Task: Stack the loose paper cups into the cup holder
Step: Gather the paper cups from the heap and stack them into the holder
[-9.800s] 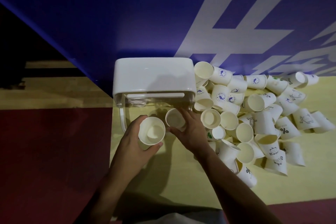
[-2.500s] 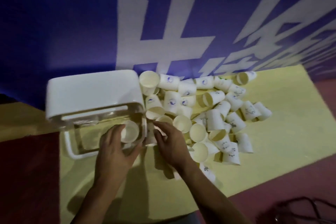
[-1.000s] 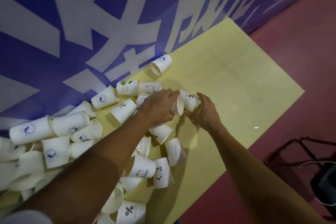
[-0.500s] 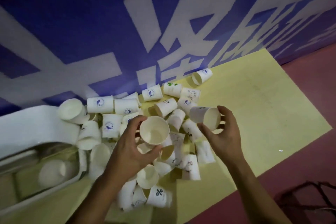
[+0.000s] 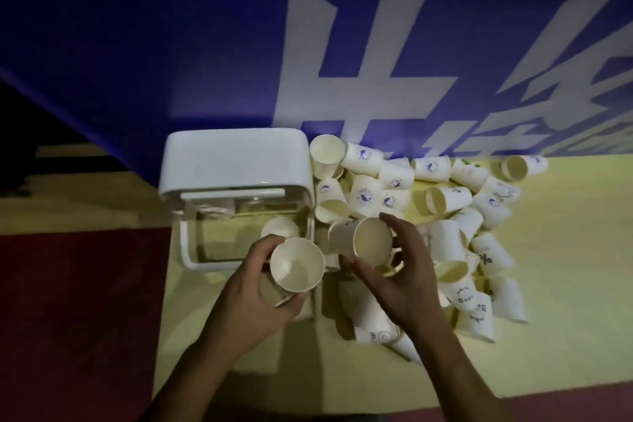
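Left hand (image 5: 253, 291) grips an upright paper cup (image 5: 296, 264), mouth toward camera, just in front of the cup holder (image 5: 236, 164). Right hand (image 5: 404, 277) pinches a tilted cup (image 5: 363, 240) beside it, above the loose cup pile (image 5: 455, 202).

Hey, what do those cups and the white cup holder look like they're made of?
Paper cups: thin paper, matte off-white, with rolled rims and printed logos. Cup holder: probably plastic. The top is smooth, slightly glossy white with rounded corners, and the front looks like clear plastic, since the yellow surface shows through it, though glass can't be ruled out.
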`<state>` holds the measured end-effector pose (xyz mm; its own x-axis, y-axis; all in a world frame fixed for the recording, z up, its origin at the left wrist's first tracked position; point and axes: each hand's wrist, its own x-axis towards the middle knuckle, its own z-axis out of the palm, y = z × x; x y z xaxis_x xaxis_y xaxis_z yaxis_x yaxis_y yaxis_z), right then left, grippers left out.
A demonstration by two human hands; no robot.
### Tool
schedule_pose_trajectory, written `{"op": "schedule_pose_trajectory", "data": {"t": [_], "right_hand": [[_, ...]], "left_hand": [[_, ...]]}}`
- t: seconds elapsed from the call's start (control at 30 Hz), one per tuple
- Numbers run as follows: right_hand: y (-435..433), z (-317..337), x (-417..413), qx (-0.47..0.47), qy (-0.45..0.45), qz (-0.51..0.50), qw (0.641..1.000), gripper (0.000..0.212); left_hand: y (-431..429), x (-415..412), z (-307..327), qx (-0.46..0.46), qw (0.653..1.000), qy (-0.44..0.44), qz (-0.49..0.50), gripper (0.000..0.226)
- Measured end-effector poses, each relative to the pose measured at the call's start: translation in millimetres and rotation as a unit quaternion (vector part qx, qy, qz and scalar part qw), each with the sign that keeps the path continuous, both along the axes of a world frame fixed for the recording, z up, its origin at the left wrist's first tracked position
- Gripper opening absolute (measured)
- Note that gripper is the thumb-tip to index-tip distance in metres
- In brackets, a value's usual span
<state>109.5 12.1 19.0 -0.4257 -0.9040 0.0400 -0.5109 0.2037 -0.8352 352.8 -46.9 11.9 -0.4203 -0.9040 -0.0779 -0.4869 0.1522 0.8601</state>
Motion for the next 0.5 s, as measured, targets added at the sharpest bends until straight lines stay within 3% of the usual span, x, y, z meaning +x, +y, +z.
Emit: {"op": "schedule_pose_trajectory", "data": {"t": [0.5], "right_hand": [[-73, -35, 92, 0.005, 0.017, 0.12, 0.993, 0.073]], "left_hand": [[-6, 96, -22, 0.001, 0.997, 0.005, 0.073, 0.078]]}}
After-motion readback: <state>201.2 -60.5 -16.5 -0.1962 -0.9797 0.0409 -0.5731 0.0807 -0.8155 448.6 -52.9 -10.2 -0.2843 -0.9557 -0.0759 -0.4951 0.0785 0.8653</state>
